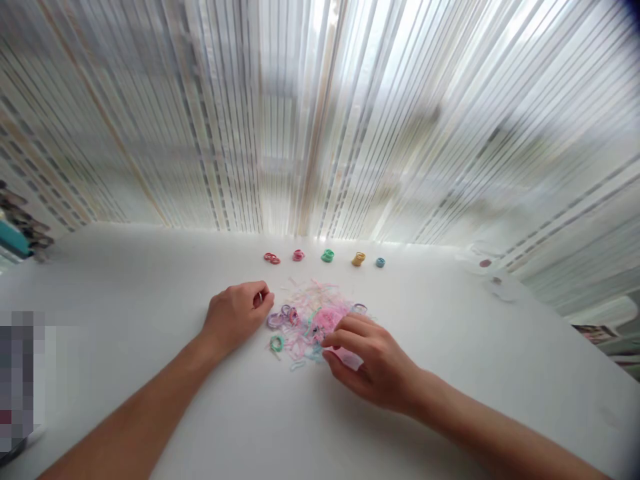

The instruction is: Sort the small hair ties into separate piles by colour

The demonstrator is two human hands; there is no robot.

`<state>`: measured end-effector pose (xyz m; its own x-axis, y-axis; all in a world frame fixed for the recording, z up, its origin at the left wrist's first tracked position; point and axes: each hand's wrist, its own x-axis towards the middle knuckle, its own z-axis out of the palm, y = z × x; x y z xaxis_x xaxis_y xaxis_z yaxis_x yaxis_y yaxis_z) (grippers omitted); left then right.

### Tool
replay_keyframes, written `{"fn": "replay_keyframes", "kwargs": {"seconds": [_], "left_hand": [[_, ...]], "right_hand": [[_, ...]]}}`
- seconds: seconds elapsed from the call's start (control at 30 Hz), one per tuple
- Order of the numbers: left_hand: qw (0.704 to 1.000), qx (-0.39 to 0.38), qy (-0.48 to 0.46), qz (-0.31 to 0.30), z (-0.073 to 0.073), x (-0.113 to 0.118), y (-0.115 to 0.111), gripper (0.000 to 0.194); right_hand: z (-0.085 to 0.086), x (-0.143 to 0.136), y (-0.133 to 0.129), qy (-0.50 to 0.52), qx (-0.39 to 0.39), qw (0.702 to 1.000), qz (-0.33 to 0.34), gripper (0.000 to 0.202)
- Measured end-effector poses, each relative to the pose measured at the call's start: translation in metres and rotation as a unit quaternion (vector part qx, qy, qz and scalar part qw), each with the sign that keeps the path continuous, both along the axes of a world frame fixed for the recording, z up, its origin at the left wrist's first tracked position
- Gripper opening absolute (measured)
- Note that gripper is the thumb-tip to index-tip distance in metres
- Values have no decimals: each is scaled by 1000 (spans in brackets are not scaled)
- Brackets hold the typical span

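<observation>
A loose heap of pink, white and blue strips [325, 320] lies mid-table, with purple hair ties [275, 321] at its left and a green one [277, 343] at the lower left. My left hand [240, 312] rests curled on the table left of the heap, its fingers closed; what they hold, if anything, is hidden. Over the heap's right side, my right hand [367, 357] has thumb and fingers slightly apart, with nothing visible between them. Behind stand small groups of ties: red [271, 258], pink [299, 255], green [327, 255], yellow [359, 259] and blue [381, 263].
The white table [200, 267] reaches back to a string curtain [310, 133]. Clear round items [500, 288] lie at the back right. A pixelated object [17, 387] is at the left edge, and a teal object [14, 239] is at the far left.
</observation>
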<state>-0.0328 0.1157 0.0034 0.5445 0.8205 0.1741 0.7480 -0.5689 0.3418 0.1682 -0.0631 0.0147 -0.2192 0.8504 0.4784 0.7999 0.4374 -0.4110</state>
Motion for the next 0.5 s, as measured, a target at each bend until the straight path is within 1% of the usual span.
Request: {"fn": "replay_keyframes", "kwargs": {"seconds": [0.13,0.23,0.4,0.5], "left_hand": [[1000,3,-2,0,0,1,-1,31],[1000,9,-3,-3,-1,1,-1,31],[1000,5,-17,-6,-3,1,-2,29],[1000,7,-24,-4,-4,1,-3,27]], "right_hand": [[3,-8,-2,-6,-56,998,5,11],[8,-14,0,-8,-81,997,14,12],[11,-28,17,-17,-95,995,31,15],[10,-38,30,-49,-103,993,40,16]]}}
